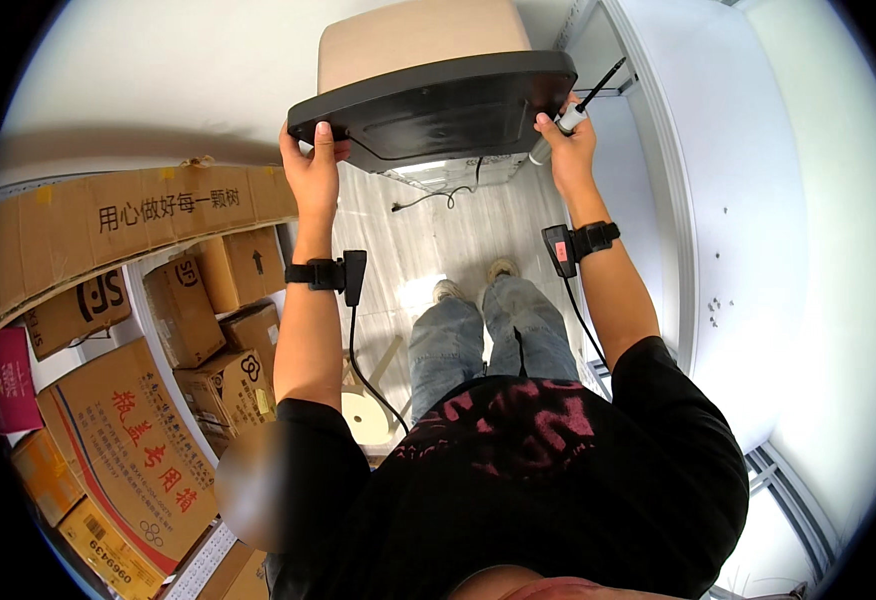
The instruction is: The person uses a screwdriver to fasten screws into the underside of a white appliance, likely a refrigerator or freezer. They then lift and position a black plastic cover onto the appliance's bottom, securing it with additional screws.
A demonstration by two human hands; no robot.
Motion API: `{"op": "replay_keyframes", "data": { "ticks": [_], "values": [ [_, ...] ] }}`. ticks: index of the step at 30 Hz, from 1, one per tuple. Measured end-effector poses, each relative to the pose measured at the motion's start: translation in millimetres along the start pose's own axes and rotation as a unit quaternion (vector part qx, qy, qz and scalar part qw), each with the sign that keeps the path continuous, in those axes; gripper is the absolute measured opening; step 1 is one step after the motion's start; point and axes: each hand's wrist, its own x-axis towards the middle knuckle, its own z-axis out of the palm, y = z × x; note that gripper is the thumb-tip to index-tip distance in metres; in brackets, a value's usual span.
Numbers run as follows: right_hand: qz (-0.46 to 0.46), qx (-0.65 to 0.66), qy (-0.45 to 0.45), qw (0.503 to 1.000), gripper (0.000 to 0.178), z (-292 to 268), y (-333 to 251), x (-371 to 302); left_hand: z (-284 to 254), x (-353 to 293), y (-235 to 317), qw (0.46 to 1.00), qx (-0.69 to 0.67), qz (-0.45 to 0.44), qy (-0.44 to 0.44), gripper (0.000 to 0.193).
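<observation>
I hold a wide black panel [448,108] with rounded corners in front of me, one hand at each end. A beige, box-like body [423,40] rises behind its far edge; whether the two are joined I cannot tell. My left hand [314,168] grips the panel's left end, thumb on the near face. At the right end, my right hand [571,150] is closed on the panel's corner and also keeps a screwdriver [570,121] with a pale handle, its black shaft pointing up and right. A dark power cord [448,197] with a plug hangs beneath the panel.
Cardboard boxes [138,450] fill a shelf on the left, with a long cardboard strip [58,240] along its top. To the right, several small dark bits [715,305] lie on a white surface [758,240]. A cream roll [368,415] is near my legs.
</observation>
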Motion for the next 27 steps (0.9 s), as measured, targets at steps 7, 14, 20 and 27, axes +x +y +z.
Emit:
{"op": "replay_keyframes", "data": {
  "ticks": [7, 14, 20, 27],
  "values": [
    [-0.025, -0.005, 0.002, 1.0, 0.055, -5.0, 4.8, -3.3, 4.7, -11.3, -10.0, 1.0, 0.012, -0.006, 0.006, 0.05],
    [-0.039, -0.017, 0.03, 0.999, 0.056, -17.4, 21.9, -3.7, 13.9, -27.0, -28.4, 0.998, 0.032, -0.057, 0.009, 0.066],
    [-0.046, -0.019, 0.039, 0.998, 0.056, -23.7, 26.9, -9.8, 16.1, -46.2, -47.5, 0.994, 0.05, -0.069, 0.067, 0.068],
    [-0.023, -0.049, 0.097, 0.994, 0.044, -35.5, 25.5, -27.2, 9.5, -75.5, -63.8, 0.981, 0.039, -0.182, -0.062, 0.013]
  ]
}}
